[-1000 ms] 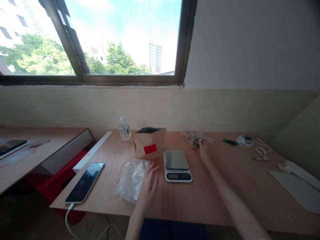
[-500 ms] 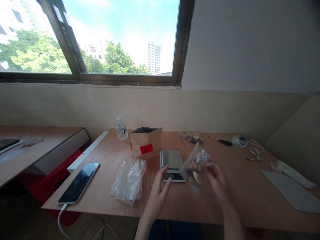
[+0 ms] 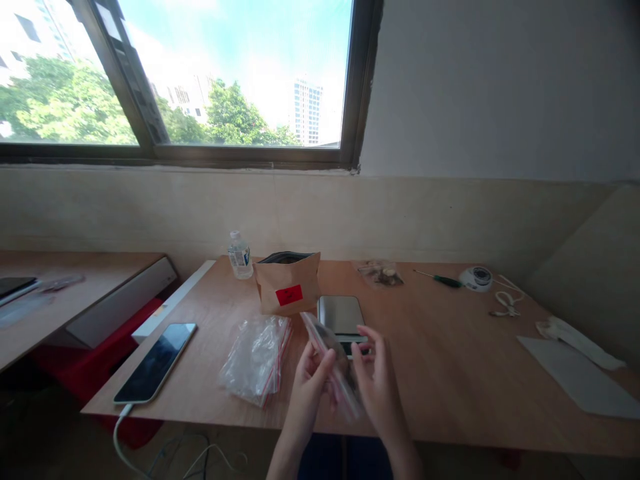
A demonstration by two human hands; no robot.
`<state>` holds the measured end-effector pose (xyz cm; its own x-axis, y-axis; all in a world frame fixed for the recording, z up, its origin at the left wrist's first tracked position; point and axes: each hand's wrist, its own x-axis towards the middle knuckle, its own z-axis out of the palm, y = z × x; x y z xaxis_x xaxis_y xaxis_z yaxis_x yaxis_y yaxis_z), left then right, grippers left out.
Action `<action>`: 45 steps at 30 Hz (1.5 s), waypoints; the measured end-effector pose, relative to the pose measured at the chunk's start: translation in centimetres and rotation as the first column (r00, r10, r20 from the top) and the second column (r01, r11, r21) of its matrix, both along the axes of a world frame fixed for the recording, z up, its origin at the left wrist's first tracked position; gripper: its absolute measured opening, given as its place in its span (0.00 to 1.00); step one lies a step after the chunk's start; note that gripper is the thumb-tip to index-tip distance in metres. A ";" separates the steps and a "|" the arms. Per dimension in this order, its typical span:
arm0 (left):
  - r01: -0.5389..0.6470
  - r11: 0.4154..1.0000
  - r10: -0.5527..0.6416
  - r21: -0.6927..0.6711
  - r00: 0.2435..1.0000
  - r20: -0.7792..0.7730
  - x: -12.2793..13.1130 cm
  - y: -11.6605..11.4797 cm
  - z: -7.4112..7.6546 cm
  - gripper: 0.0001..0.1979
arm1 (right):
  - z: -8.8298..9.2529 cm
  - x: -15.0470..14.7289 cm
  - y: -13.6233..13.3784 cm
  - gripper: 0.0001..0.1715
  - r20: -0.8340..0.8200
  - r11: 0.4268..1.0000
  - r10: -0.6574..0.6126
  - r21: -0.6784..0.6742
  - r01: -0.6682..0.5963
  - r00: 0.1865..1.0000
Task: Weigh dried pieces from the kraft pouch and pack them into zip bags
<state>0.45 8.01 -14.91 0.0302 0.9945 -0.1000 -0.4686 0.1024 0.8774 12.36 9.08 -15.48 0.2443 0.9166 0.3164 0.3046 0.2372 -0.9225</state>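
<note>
Clear plastic zip bag (image 3: 344, 368) is up by the scale (image 3: 341, 315), long edge slanting far-left to near-right, toward the table's (image 3: 445, 373) front edge. Left hand (image 3: 311, 375) pinches it; right hand (image 3: 374, 363) half-curled alongside, can't tell if gripping. Roomy wood rightward.

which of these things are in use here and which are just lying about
Seem part of the work:
- zip bag held in the left hand
- scale behind it
- clear bags
- brown pouch
- bag of dark pieces

Probably just lying about:
- phone
- bottle
- screwdriver
- white dome device
</note>
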 end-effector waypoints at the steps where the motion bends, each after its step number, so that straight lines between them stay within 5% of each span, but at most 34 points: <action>1: -0.005 1.000 0.006 -0.018 1.000 0.005 0.2 0.2 -0.2 0.17 | 0.3 -0.5 -0.3 0.19 0.011 0.998 0.069 -0.015 -0.069 0.998; 6: -0.141 0.989 0.141 -0.048 0.990 0.004 0.5 0.7 -1.1 0.22 | 1.3 -2.1 -1.0 0.16 -0.041 0.922 0.375 -0.084 -0.377 0.926; 15: -0.226 0.974 0.218 -0.007 0.948 -0.233 -0.8 0.4 -3.5 0.25 | 1.3 -2.0 -0.5 0.15 -0.148 0.906 0.397 -0.095 -0.413 0.906; 22: -0.242 0.968 0.252 0.069 0.925 -0.283 -0.6 0.4 -2.8 0.28 | 1.5 -1.6 -0.6 0.17 -0.203 0.882 0.411 -0.159 -0.445 0.889; 30: 0.020 0.972 0.096 0.235 0.876 -0.473 -0.1 -0.1 -1.5 0.18 | 2.0 -0.8 -0.8 0.17 -0.096 0.949 0.271 -0.141 -0.283 0.958; 33: 0.104 0.966 0.048 0.237 0.828 -0.559 0.1 -0.8 -1.5 0.18 | 1.2 0.4 -0.3 0.18 -0.151 0.992 0.059 -0.103 -0.075 0.987; 37: 0.183 0.964 -0.033 0.195 0.805 -0.593 -0.1 -1.5 -2.2 0.21 | 0.7 2.6 0.4 0.22 -0.219 0.973 -0.228 -0.085 0.215 0.949; 41: 0.143 0.966 -0.015 0.214 0.861 -0.509 -0.9 -1.0 -2.5 0.22 | 1.1 3.5 0.3 0.22 -0.239 0.963 -0.270 -0.063 0.263 0.933; 45: -0.113 0.959 0.191 0.262 0.936 -0.297 -1.4 -0.1 -3.0 0.18 | 2.2 2.8 0.3 0.22 -0.375 0.975 -0.220 -0.074 0.208 0.900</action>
